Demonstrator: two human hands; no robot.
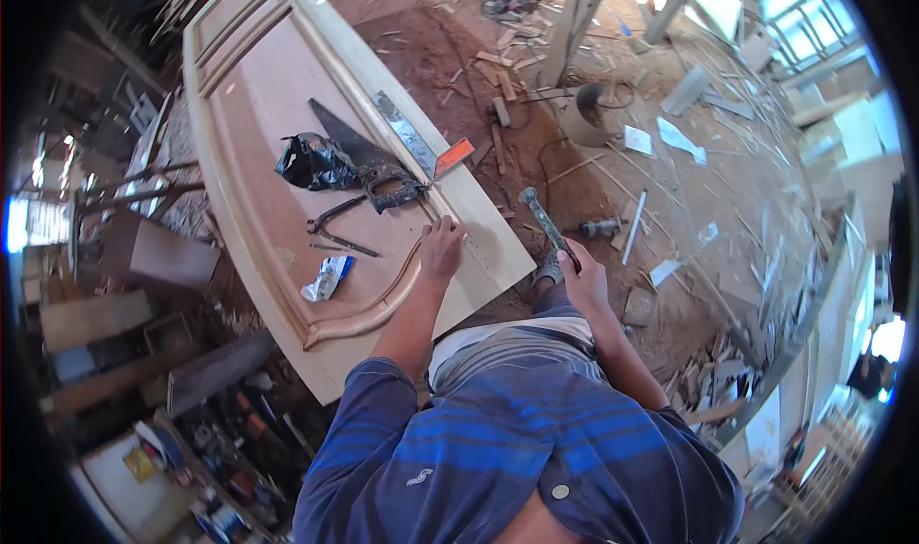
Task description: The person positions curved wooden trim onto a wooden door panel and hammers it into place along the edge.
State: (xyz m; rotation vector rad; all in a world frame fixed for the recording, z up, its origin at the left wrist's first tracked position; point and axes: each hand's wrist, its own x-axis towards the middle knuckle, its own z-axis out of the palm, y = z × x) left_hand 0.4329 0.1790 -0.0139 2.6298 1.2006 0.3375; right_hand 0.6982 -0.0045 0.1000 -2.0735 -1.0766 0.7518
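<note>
A wooden panelled door point(488, 228) lies flat before me, with a curved moulding point(369, 319) along its near end. My left hand point(443, 247) rests at the moulding's edge, fingertips drawn together and pointing down; whatever they pinch is too small to make out. Off the door's right edge, my right hand point(582, 278) grips a hammer point(544, 221) by its handle, head raised and pointing away from me. Beyond my left hand lie a handsaw point(388, 192), a try square point(407, 134) with an orange stock, a black plastic bag point(316, 161), pincers point(330, 217) and a blue-and-white packet point(327, 278).
Wood offcuts point(505, 85) and scraps litter the dirt floor on the right. A power tool point(601, 228) lies there near a wooden post point(572, 27). To the left are stacked boards point(96, 319) and a brown box point(158, 249).
</note>
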